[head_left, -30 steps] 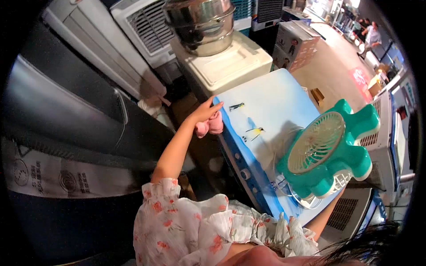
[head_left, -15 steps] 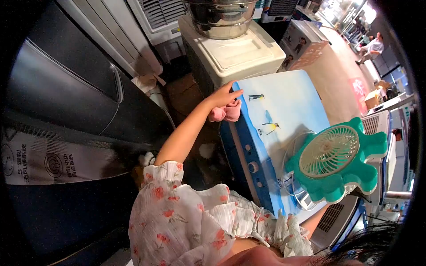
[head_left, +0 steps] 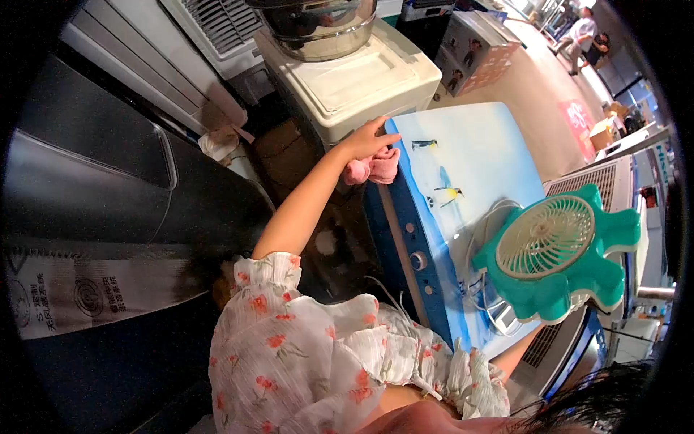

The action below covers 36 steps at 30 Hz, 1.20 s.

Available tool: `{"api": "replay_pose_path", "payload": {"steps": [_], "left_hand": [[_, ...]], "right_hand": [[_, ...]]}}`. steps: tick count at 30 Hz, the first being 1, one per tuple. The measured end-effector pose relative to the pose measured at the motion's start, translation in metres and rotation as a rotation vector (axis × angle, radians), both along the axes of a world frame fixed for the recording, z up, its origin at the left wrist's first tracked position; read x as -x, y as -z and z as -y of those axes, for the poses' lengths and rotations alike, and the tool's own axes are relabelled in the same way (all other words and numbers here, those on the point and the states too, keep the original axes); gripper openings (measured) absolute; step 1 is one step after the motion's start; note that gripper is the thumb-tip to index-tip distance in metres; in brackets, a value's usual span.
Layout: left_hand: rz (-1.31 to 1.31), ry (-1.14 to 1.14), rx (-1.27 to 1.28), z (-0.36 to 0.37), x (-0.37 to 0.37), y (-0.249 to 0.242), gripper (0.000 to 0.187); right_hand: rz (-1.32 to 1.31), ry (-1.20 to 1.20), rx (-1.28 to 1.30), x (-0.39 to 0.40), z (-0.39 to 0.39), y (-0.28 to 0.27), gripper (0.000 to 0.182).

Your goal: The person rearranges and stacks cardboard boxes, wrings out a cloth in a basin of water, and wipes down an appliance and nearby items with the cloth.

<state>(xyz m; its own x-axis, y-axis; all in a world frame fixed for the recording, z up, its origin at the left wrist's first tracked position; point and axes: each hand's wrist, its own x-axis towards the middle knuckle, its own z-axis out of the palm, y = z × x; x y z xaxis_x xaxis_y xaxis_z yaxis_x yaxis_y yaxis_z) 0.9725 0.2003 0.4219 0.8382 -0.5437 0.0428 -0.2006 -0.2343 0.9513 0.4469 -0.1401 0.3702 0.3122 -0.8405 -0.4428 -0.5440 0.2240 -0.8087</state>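
My left hand (head_left: 366,140) is closed on a bunched pink cloth (head_left: 376,168) at the far left corner of a blue and white appliance (head_left: 473,137). The thumb rests on the top edge, and the cloth hangs against the side. Penguin pictures decorate the appliance's top, and knobs (head_left: 418,260) line its blue panel. Over the near right end is a green fan (head_left: 606,239) with a white round grille, tilted. A white cable (head_left: 470,289) loops beside it. My right forearm (head_left: 522,352) reaches under the fan, which hides my right hand; its grip cannot be seen.
To the left stands a dark, glossy appliance (head_left: 79,173). Beyond my left hand, a cream appliance (head_left: 347,83) carries a metal pot (head_left: 325,32). A printed carton (head_left: 473,54) stands behind. Far right, people (head_left: 580,36) are on the open floor.
The view has shifted slightly, so the surroundings sit differently. My left hand stays at the corner with the pink cloth. In the background, a person who sat before is now upright, near another person.
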Motion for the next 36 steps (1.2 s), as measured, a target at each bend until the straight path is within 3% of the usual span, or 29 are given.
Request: {"api": "replay_pose_path", "payload": {"steps": [9,10,13,21,26,27,28,29,31,32,36], "left_hand": [[-0.248,-0.018,0.140,-0.023,0.038,-0.039,0.066],[-0.187,-0.047,0.109,-0.025,0.047,-0.052,0.066],[0.018,-0.056,0.085,-0.027,0.038,-0.027,0.065],[0.046,-0.184,0.086,-0.034,0.060,-0.045,0.063],[-0.181,-0.427,0.382,-0.060,0.104,0.009,0.051],[-0.395,-0.393,0.400,-0.081,0.129,0.006,0.051],[-0.736,-0.458,0.689,-0.094,0.148,0.036,0.045],[-0.687,-0.458,0.859,-0.105,0.178,0.056,0.038],[-0.294,-0.340,1.300,-0.128,0.248,0.094,0.024],[-0.240,-0.316,1.392,-0.145,0.282,0.106,0.018],[-0.305,-0.374,1.471,-0.210,0.382,0.126,0.033]], "right_hand": [[-0.004,-0.071,0.033,0.008,-0.009,0.008,0.034],[-0.011,-0.079,0.038,0.006,-0.009,0.008,0.034],[-0.048,-0.092,0.046,0.009,-0.006,0.005,0.032],[-0.106,-0.157,0.086,-0.015,0.009,-0.009,0.030],[-0.084,-0.210,0.203,-0.035,-0.001,-0.035,0.028],[-0.066,-0.223,0.248,-0.042,-0.005,-0.044,0.027],[-0.040,-0.248,0.294,-0.050,-0.012,-0.054,0.027],[-0.012,-0.267,0.350,-0.059,-0.021,-0.067,0.027],[0.058,-0.310,0.475,-0.071,-0.043,-0.094,0.026],[0.101,-0.337,0.541,-0.079,-0.058,-0.111,0.026],[0.353,-0.488,0.713,-0.110,-0.131,-0.173,0.024]]}}
